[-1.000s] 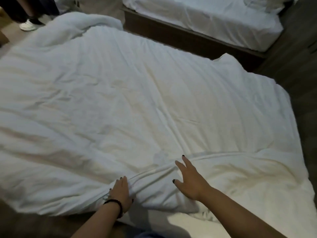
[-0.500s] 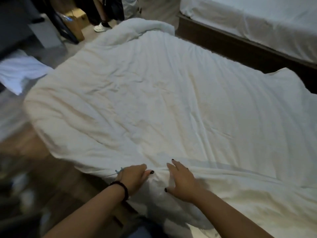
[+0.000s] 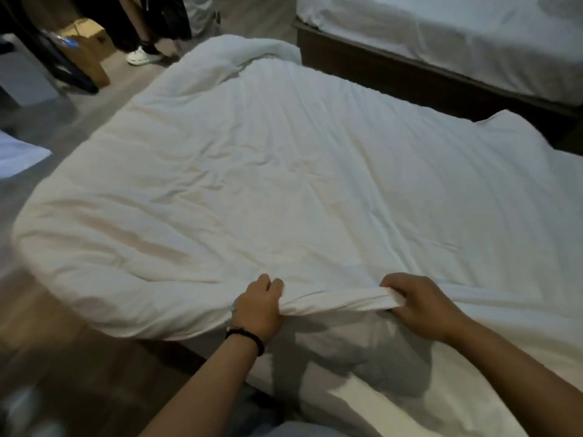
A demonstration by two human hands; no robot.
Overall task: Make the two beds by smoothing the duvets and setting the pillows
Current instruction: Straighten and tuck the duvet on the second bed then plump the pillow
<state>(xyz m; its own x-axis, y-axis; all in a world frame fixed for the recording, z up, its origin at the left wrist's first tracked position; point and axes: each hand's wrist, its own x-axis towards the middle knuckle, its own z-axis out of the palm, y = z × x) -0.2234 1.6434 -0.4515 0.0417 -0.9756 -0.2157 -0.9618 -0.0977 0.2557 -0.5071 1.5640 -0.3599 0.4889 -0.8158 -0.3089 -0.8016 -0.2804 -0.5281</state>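
Hands spread apart since earlier | left hand (image 3: 258, 307), right hand (image 3: 419, 305) both grip duvet (image 3: 284, 184) near edge fold

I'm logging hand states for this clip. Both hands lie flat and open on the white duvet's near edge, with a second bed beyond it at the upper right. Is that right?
Not quite. The head view shows neither hand flat: the left hand and right hand each grip a bunched fold of the white duvet at its near edge. The second bed is indeed beyond, upper right.
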